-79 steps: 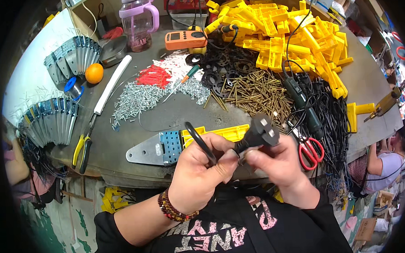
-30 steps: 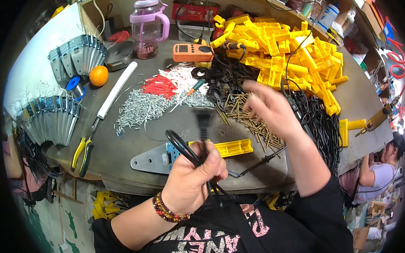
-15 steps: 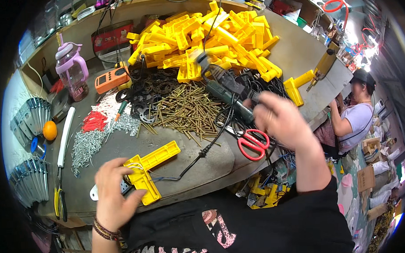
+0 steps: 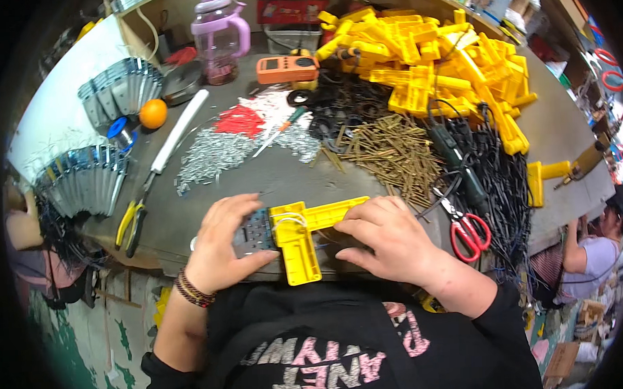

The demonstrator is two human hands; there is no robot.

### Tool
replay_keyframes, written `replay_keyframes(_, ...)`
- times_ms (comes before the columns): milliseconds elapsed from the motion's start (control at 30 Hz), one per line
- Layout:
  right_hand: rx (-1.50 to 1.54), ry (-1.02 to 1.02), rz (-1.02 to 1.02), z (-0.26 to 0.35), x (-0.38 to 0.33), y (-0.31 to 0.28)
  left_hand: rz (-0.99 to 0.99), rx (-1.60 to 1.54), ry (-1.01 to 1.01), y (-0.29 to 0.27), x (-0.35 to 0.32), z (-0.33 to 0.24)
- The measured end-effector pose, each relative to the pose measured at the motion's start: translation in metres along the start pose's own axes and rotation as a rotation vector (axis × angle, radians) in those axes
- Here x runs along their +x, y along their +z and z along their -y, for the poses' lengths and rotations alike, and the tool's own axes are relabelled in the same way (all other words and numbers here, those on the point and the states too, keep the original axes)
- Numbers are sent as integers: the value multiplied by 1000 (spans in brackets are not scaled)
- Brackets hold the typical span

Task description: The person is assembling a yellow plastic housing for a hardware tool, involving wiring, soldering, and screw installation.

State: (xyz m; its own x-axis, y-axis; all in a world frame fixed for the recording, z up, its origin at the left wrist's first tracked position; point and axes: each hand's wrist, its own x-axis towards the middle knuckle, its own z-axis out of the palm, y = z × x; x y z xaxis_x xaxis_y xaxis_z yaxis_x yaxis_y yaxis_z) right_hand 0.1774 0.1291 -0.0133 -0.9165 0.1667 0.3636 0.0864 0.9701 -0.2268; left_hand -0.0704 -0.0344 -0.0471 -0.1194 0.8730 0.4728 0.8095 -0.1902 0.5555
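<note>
A T-shaped yellow plastic housing (image 4: 299, 253) lies open side up near the bench's front edge, white wires looped inside it. Against its left side is a grey perforated metal plate (image 4: 253, 232). My left hand (image 4: 221, 246) has its thumb and fingers across the plate's two edges, the thumb tip reaching the housing. Bent fingers of my right hand (image 4: 392, 243) lie over the end of the housing's side arm; its thumb stays lower, apart from the index finger. A thin wire runs from the housing toward this hand, which hides the rest.
Behind are heaps of silver screws (image 4: 217, 156), brass-coloured screws (image 4: 396, 154) and yellow housings (image 4: 430, 60). Red-handled scissors (image 4: 469, 237) and a dark green soldering-iron-like tool (image 4: 458, 165) lie right. Yellow-handled pliers (image 4: 129, 225) lie left. A person (image 4: 595, 256) sits at the right.
My right hand has come down from beside the dark green tool to the housing's arm. The housing is turned slightly, its arm more level. The whole view has swung to the right.
</note>
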Motion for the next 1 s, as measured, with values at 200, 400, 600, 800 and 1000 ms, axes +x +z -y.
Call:
replay_keyframes(200, -13, 113, 27, 7, 8, 14, -22, 131, 35, 17, 12, -18)
replay_keyframes(400, 14, 77, -61, 6, 1, 28, 36, 120, 32, 22, 12, -10)
replay_keyframes(600, 470, 282, 0, 1, -1, 34, 133, -45, 94, 11, 12, -11)
replay_keyframes(800, 633, 182, -95, -2, -6, 39, 156, 59, 43, 10, 36, -47)
replay_keyframes(1000, 746, 154, -46, -9, 1, 27, 65, -116, 38, 30, 52, -57)
